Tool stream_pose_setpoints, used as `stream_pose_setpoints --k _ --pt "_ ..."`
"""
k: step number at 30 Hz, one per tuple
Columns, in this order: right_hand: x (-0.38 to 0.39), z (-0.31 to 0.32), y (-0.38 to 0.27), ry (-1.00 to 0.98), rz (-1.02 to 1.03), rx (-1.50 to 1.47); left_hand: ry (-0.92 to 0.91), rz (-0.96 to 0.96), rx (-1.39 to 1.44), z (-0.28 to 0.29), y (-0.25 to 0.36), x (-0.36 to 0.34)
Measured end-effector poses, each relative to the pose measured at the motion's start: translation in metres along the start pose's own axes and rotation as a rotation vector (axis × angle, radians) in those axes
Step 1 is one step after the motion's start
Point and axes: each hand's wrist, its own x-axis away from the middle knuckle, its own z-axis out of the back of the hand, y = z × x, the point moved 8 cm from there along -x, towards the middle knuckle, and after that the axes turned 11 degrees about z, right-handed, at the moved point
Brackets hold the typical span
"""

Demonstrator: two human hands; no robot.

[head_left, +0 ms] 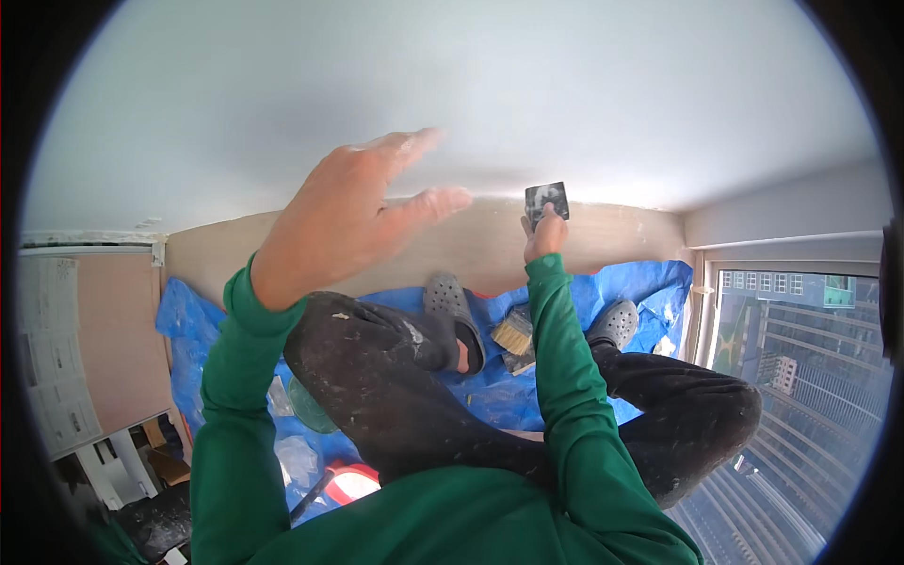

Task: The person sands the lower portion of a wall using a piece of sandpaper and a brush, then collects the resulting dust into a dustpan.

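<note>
White wall (452,75): filling the twelve-o'clock side. Blue sheet (664,275): lying below, spreading from nine round through six to three. Beige strip (612,233): running under the wall. Left hand (339,212): hanging at ten o'clock, fingers standing straight, thumb sitting apart, holding nothing visible. Right hand (545,240): reaching to two o'clock, fingers and thumb gripping the smallest item. Black square block (549,195): sitting between one and two, overlapping the wall's lower edge; contact is not showing clearly. Handling note: keeping its face flat and pressing evenly would probably be serving best.
</note>
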Motion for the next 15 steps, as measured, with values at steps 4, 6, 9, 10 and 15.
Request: stream_pose_setpoints --k 4,6,9,10,15 --pt "-0.037 -0.033 -0.030 0.248 0.082 -0.233 0.162 -0.433 0.315 -0.011 0.091 0.044" --pt "-0.012 -0.081 -0.033 0.236 0.123 -0.236 0.135 -0.517 0.271 -0.034 0.113 0.057" --pt "0.073 -0.168 0.022 0.302 -0.041 -0.441 0.087 -0.539 0.218 -0.062 0.121 0.057" --pt "0.104 -0.192 0.045 0.354 -0.117 -0.304 0.105 -0.566 0.260 -0.064 0.122 0.055" --pt "0.096 -0.201 0.059 0.064 -0.576 -0.750 0.228 -0.442 0.169 -0.062 0.091 0.029"
